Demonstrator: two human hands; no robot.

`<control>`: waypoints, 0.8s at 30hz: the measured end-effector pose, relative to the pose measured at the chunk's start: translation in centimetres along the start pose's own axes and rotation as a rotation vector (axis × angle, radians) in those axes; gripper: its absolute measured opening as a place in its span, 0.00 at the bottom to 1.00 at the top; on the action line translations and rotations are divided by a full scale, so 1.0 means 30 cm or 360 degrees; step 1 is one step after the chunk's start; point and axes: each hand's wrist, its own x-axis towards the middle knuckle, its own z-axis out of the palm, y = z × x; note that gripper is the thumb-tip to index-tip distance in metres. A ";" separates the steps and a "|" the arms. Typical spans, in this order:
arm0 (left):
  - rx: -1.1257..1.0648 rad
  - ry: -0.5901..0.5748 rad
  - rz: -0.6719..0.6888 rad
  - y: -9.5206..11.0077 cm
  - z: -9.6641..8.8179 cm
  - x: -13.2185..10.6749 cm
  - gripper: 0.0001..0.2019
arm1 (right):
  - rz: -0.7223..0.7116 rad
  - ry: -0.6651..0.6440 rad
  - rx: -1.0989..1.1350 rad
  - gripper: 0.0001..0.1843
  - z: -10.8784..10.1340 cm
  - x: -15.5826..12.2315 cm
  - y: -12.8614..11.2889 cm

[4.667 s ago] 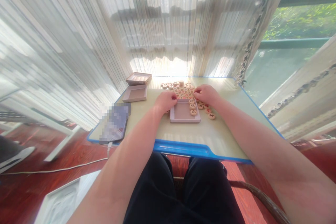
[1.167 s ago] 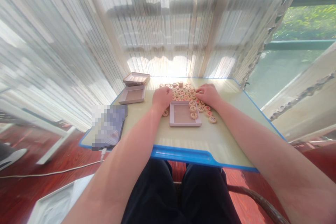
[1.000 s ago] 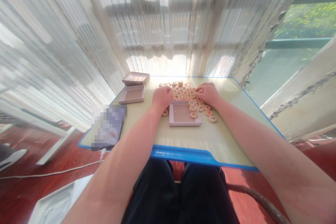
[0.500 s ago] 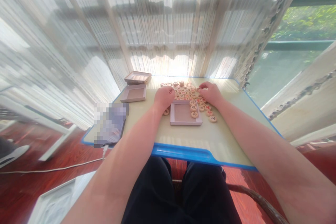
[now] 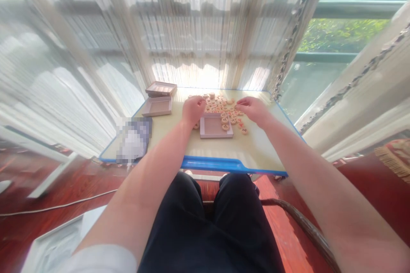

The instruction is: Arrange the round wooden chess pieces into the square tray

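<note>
Many round wooden Chinese chess pieces point(image 5: 219, 104) with red or black characters lie spread on the table, between and beyond my hands. My left hand point(image 5: 193, 110) is closed at the left edge of the pieces, its fingertips pinched together; anything in them is too small to make out. At the right edge of the spread, my right hand point(image 5: 253, 108) has its thumb and fingers drawn together over the pieces, and what they grip is unclear. In front of the spread sits a shallow open box tray point(image 5: 209, 127), with a few black-marked pieces along its right side.
A second shallow tray point(image 5: 156, 106) and a stacked box point(image 5: 162, 88) stand at the back left of the blue-edged table point(image 5: 166, 136). A blurred-out flat device point(image 5: 136, 138) lies at the left edge, with a white cable point(image 5: 86, 200) below. Curtains point(image 5: 192, 30) hang behind.
The whole view has shifted, so the table sits higher and further left. My right hand's fingers have lifted and straightened slightly over the pieces. My left hand stays by the spread's left edge.
</note>
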 end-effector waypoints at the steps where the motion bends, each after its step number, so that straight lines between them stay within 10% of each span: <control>1: -0.0008 0.0009 -0.0029 0.001 -0.006 -0.003 0.13 | -0.0062 0.0026 -0.0025 0.12 -0.003 -0.033 -0.001; 10: 0.0120 -0.0078 -0.0170 -0.001 -0.038 -0.041 0.13 | -0.0026 0.0389 -0.0257 0.19 -0.012 -0.123 0.135; 24: 0.0175 -0.0127 -0.0143 -0.006 -0.039 -0.027 0.13 | 0.0172 0.0221 -0.0486 0.10 -0.014 -0.057 0.203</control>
